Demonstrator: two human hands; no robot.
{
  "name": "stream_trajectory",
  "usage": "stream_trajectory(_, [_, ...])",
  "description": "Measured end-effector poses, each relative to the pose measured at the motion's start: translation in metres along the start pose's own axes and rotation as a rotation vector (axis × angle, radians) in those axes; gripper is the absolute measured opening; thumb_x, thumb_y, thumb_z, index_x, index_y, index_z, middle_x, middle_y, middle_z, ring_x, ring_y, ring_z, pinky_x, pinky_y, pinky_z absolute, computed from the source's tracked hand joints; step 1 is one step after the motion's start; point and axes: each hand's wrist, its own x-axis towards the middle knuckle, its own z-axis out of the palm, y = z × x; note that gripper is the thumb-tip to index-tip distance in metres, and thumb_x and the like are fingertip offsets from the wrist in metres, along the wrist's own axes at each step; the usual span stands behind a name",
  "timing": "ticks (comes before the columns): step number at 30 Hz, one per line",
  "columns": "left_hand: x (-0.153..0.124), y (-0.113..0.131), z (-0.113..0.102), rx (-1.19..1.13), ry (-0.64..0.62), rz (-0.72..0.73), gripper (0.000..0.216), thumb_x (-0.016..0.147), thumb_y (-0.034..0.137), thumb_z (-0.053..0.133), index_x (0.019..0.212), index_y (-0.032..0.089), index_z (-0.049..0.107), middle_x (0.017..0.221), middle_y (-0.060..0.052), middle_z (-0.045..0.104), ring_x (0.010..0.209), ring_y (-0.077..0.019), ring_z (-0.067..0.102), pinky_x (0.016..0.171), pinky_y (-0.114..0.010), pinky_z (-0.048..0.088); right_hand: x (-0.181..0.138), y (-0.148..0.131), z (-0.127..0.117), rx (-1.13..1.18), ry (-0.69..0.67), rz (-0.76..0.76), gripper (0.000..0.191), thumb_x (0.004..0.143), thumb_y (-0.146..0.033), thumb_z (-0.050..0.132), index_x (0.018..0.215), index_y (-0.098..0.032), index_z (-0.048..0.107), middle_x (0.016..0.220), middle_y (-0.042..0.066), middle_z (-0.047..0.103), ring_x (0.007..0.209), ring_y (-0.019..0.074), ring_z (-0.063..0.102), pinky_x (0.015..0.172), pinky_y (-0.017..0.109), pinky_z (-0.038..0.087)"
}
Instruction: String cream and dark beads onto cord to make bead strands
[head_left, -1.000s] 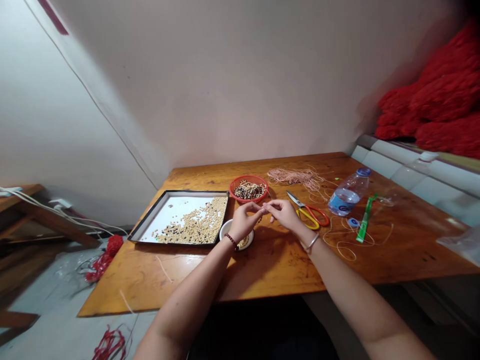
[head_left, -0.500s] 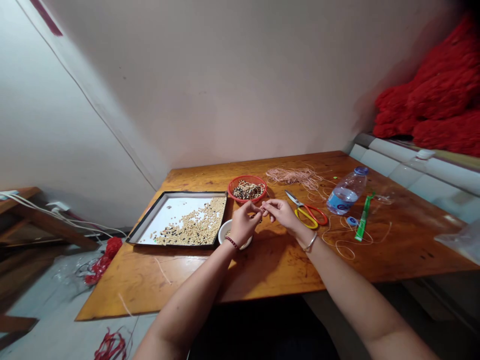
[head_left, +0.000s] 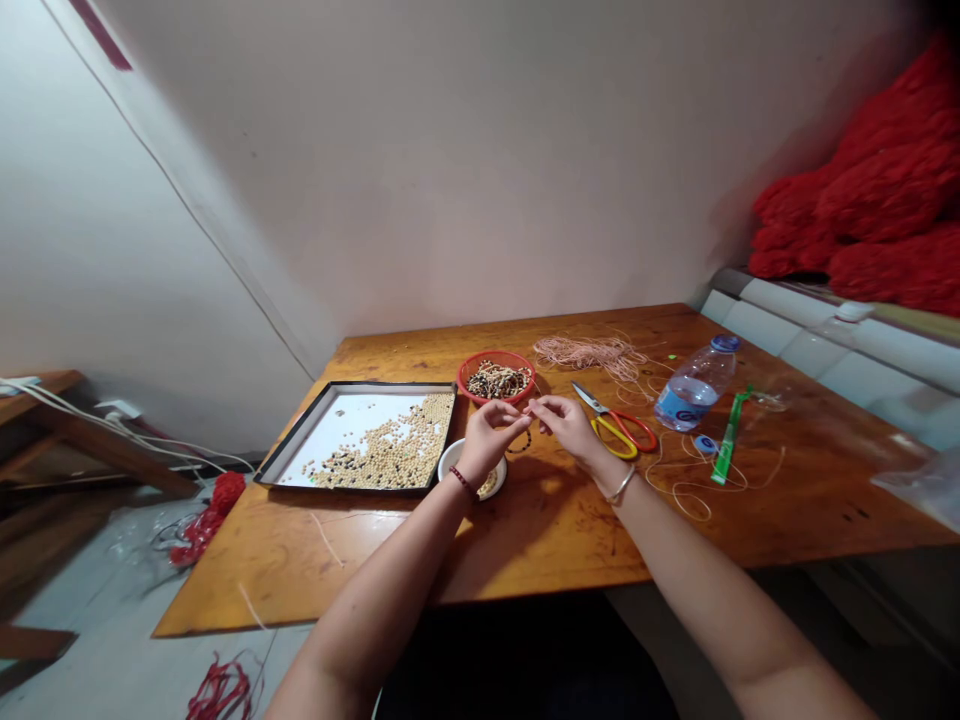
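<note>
Meeting fingertip to fingertip above the wooden table (head_left: 525,540), the left hand (head_left: 486,445) and right hand (head_left: 571,428) are pinching a small beaded loop (head_left: 523,441) that is hanging between them. A white bowl (head_left: 452,461) is sitting just under the left hand. Farther left a black tray (head_left: 352,386) of beads is lying; farther back a red basket (head_left: 496,378) is standing, with scissors (head_left: 619,428) at right.
</note>
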Motion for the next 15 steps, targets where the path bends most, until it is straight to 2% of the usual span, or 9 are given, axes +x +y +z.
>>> stream_trajectory(4, [-0.002,0.000,0.003,-0.213,-0.056,-0.125,0.037,0.059,0.031,0.082,0.077,0.014,0.054,0.073,-0.002,0.067,0.069,-0.0112,0.063,0.069,-0.022,0.046,-0.001,0.001,0.002,0.078,-0.026,0.047,0.035,0.071,-0.052,0.066,0.073,-0.018,0.062,0.074,0.003,0.064,0.063,0.0124,0.058,0.060,0.025,0.049])
stream_trajectory(8, [-0.003,0.000,0.005,-0.264,-0.053,-0.157,0.040,0.054,0.029,0.084,0.076,0.014,0.054,0.069,0.000,0.067,0.064,-0.0089,0.061,0.065,-0.020,0.045,-0.002,0.007,0.007,0.133,-0.111,0.104,0.038,0.076,-0.056,0.060,0.072,-0.019,0.053,0.066,-0.001,0.056,0.055,0.0105,0.053,0.053,0.024,0.048])
stream_trajectory(12, [-0.003,0.000,0.005,-0.268,-0.055,-0.187,0.043,0.051,0.028,0.086,0.076,0.014,0.053,0.066,0.000,0.066,0.062,-0.0098,0.061,0.063,-0.021,0.044,-0.005,0.009,0.011,0.109,-0.108,0.096,0.038,0.078,-0.057,0.056,0.071,-0.020,0.047,0.058,-0.005,0.046,0.041,0.0071,0.038,0.037,0.019,0.034])
stream_trajectory(15, [-0.004,0.001,0.006,-0.246,-0.046,-0.205,0.044,0.050,0.028,0.086,0.075,0.015,0.053,0.067,0.000,0.067,0.062,-0.0101,0.061,0.061,-0.020,0.044,-0.006,0.007,0.012,0.077,-0.081,0.073,0.037,0.081,-0.056,0.053,0.070,-0.020,0.046,0.054,-0.006,0.040,0.040,0.0065,0.031,0.036,0.019,0.026])
